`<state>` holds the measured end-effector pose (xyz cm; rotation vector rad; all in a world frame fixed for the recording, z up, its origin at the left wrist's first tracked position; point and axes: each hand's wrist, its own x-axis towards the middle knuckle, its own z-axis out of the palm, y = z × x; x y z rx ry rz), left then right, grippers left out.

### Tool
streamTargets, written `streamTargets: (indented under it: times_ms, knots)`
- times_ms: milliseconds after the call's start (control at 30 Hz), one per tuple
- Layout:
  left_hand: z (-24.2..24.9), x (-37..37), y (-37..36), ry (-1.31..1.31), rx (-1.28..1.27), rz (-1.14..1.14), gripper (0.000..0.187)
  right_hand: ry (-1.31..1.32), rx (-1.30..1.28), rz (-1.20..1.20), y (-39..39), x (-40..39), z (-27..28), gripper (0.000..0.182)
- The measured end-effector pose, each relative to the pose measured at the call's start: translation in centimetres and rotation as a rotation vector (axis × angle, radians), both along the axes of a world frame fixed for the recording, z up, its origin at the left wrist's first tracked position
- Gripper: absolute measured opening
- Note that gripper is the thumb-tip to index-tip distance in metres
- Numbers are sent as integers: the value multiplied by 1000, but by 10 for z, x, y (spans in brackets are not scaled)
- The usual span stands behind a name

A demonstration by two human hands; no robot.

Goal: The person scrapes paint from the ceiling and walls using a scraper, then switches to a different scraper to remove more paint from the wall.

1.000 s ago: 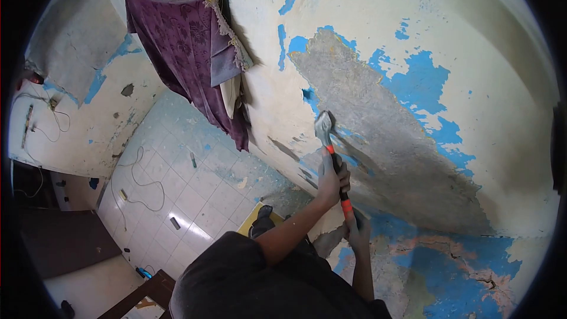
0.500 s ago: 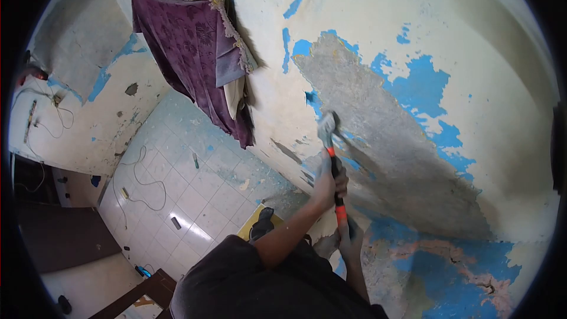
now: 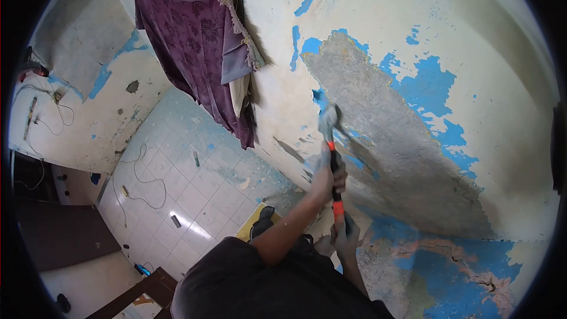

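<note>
A hatchet-like tool (image 3: 332,168) with a grey metal head and a black and orange handle is held in both hands. My left hand (image 3: 326,178) wraps round the handle's upper part, below the head. Lower down, my right hand (image 3: 346,235) is closed round the handle's end. The tool's head (image 3: 329,119) is at the wall, over the left edge of a bare grey patch (image 3: 390,124); whether it touches the surface I cannot tell. Cream paint (image 3: 277,94) and blue paint (image 3: 428,85) surround the patch.
A purple cloth (image 3: 189,47) hangs over an opening at the upper left. On the tiled floor (image 3: 204,195) lie a cable (image 3: 164,198) and small objects. My foot (image 3: 266,215) is on a yellow surface (image 3: 247,228). A dark wooden frame (image 3: 133,295) stands at the lower left.
The wall and cloth have shifted slightly right in the view. Both hands still hold the tool, whose head has moved slightly up and left relative to the wall.
</note>
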<state>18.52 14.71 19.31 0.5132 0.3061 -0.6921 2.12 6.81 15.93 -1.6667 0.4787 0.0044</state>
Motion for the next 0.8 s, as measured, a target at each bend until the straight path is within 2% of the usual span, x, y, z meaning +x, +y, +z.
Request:
streamTargets:
  times_ms: [33, 133, 167, 400, 567, 667, 800]
  knots:
    - [2, 7, 6, -82, -3, 41, 53, -6, -14, 8, 2, 3, -1, 43]
    - [2, -6, 3, -11, -10, -45, 54, 26, 44, -40, 12, -11, 3, 44]
    - [3, -11, 3, -62, -6, -100, 54, 20, 54, -52, 13, -9, 3, 45]
    - [8, -10, 0, -53, 30, -65, 54, 18, 12, -110, 12, -22, -2, 46]
    - [9, -3, 0, -84, -43, -12, 54, 10, -32, -73, 0, -14, 0, 45]
    - [9, -18, -3, -87, -24, -111, 54, -17, 2, -110, 7, -19, -2, 46]
    - [7, 0, 2, -144, -7, -12, 54, -29, -27, -77, 3, -13, -5, 47]
